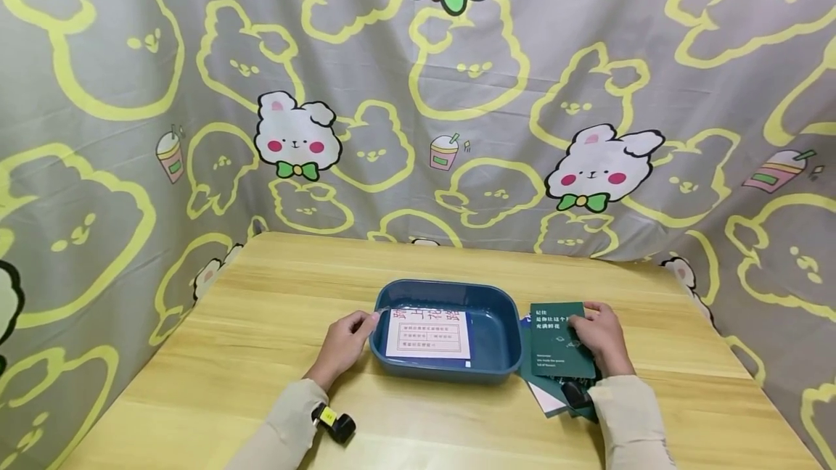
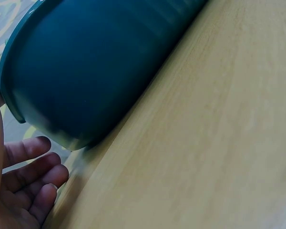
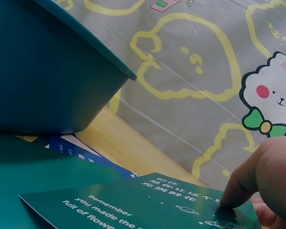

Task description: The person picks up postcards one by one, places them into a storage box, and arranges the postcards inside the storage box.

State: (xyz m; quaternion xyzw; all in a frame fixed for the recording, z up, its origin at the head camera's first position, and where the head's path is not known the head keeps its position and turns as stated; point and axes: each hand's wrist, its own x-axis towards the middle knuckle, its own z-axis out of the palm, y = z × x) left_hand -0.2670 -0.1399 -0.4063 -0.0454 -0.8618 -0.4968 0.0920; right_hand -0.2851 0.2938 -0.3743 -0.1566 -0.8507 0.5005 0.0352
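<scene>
A dark blue plastic basin (image 1: 446, 370) stands on the table, with a pale printed card (image 1: 427, 336) lying inside over a blue one. My left hand (image 1: 342, 345) is at its left end. The thumb reaches the rim, while the loosely bent fingers (image 2: 31, 169) show below it, apart from the wall. To the right of the basin, my right hand (image 1: 602, 338) pinches a dark green card (image 1: 562, 347) with white lettering. The thumb presses on its face and the other fingers lie underneath. This card is tilted above more green cards (image 3: 52, 176) on the table.
Beneath the held card, a white corner (image 1: 547, 401) sticks out from the loose pile. A blue card (image 3: 86, 155) lies beside the basin's right end. The wooden table (image 1: 294, 274) ends at a patterned grey curtain (image 1: 379, 85) at the back and sides.
</scene>
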